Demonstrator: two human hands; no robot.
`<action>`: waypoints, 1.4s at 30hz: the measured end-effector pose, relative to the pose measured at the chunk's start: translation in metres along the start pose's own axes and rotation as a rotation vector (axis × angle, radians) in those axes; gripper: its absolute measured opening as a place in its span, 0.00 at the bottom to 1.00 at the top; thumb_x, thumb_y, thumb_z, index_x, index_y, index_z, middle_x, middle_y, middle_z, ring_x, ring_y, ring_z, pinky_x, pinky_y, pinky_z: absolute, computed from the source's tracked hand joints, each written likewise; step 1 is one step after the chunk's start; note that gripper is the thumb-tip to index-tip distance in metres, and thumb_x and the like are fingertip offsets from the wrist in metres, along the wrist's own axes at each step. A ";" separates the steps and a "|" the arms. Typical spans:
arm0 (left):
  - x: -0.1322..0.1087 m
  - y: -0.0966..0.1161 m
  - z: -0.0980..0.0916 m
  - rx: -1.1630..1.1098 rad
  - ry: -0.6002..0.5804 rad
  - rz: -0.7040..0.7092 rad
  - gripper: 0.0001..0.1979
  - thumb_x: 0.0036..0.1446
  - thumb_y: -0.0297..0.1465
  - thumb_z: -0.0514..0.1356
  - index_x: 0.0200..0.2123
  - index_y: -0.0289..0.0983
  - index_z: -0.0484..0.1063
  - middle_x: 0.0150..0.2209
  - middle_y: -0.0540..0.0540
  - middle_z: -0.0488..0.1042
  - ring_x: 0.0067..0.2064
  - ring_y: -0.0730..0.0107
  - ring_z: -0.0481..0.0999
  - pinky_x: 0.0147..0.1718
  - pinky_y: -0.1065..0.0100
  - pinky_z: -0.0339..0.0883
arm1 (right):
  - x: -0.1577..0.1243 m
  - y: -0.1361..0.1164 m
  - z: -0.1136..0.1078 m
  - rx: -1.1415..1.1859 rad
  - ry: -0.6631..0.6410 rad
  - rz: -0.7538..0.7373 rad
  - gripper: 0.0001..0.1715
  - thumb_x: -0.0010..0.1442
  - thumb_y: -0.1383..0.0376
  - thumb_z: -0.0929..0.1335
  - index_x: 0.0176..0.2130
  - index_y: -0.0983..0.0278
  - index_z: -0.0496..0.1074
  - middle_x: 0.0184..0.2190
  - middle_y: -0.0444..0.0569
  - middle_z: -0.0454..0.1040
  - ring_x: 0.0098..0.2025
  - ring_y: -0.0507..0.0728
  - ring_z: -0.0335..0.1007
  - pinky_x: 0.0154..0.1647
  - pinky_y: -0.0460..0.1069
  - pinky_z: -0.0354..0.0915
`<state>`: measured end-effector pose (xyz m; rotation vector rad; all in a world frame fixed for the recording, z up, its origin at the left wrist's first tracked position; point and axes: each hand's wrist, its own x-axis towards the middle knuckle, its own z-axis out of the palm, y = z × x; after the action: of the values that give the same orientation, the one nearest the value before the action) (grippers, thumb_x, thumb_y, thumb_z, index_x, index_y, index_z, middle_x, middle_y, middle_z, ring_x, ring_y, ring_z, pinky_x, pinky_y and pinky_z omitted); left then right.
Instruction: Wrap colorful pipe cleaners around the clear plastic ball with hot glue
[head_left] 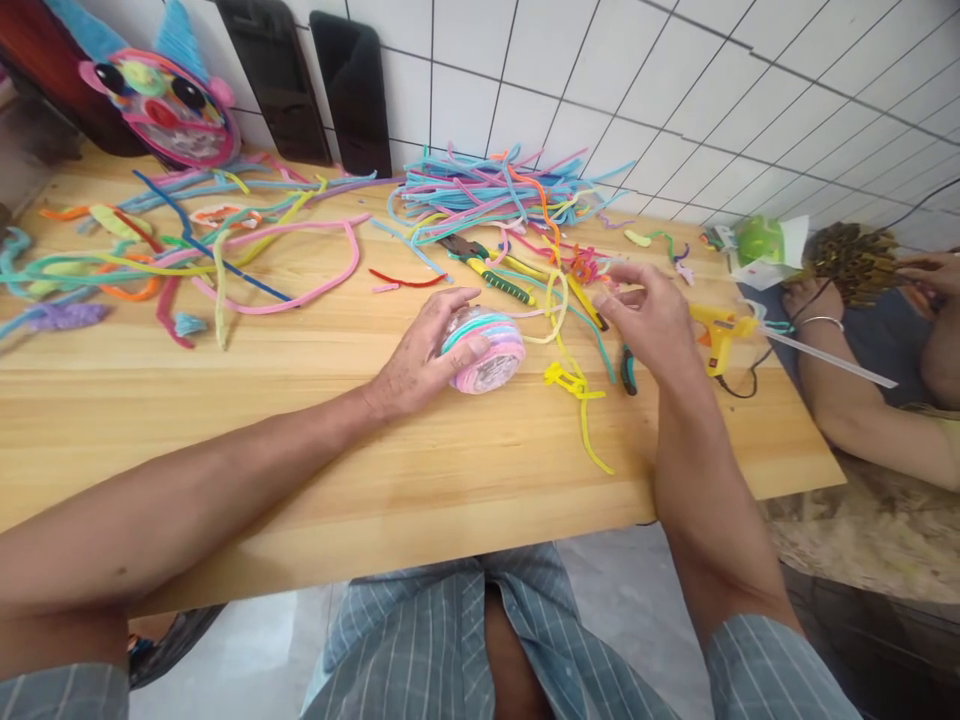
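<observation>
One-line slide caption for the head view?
Left hand holds a pastel-banded round piece at a wooden table strewn with pipe cleaners, right hand near a yellow glue gun.

And across the pale wooden desk [465, 480], no word, number or brand reads clearly; on the yellow plastic glue gun [718, 345], any print is too small to read.

Pipe cleaners [495, 195] on wooden table [360, 500]

Two black slabs [350, 95] lean on tiled wall [480, 60], far left; gold tinsel-like bundle [851, 262] far right, beside green item [759, 241].
</observation>
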<state>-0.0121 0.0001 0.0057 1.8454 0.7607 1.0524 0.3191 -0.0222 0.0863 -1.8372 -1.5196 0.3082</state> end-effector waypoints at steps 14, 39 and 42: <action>0.002 0.004 0.002 0.011 0.062 -0.014 0.40 0.74 0.65 0.50 0.66 0.39 0.75 0.67 0.37 0.78 0.71 0.49 0.76 0.76 0.49 0.66 | -0.082 0.032 -0.018 -0.237 -0.461 -0.267 0.07 0.65 0.58 0.72 0.35 0.56 0.80 0.37 0.51 0.86 0.42 0.64 0.82 0.49 0.59 0.75; -0.003 0.001 0.006 -0.079 0.093 -0.054 0.36 0.77 0.62 0.50 0.66 0.40 0.76 0.67 0.37 0.79 0.71 0.50 0.76 0.76 0.47 0.67 | 0.018 0.016 -0.013 0.629 -0.308 0.223 0.30 0.50 0.43 0.81 0.33 0.55 0.65 0.29 0.40 0.71 0.30 0.53 0.67 0.31 0.49 0.69; -0.004 0.001 0.007 -0.108 0.120 -0.071 0.35 0.77 0.61 0.51 0.66 0.41 0.75 0.66 0.37 0.78 0.69 0.50 0.78 0.74 0.46 0.68 | 0.012 0.010 -0.012 0.643 -0.351 0.221 0.31 0.52 0.43 0.80 0.32 0.55 0.62 0.28 0.40 0.68 0.30 0.54 0.67 0.31 0.50 0.69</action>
<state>-0.0074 -0.0061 0.0027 1.6639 0.8180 1.1441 0.3371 -0.0157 0.0916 -1.4653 -1.2256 1.1322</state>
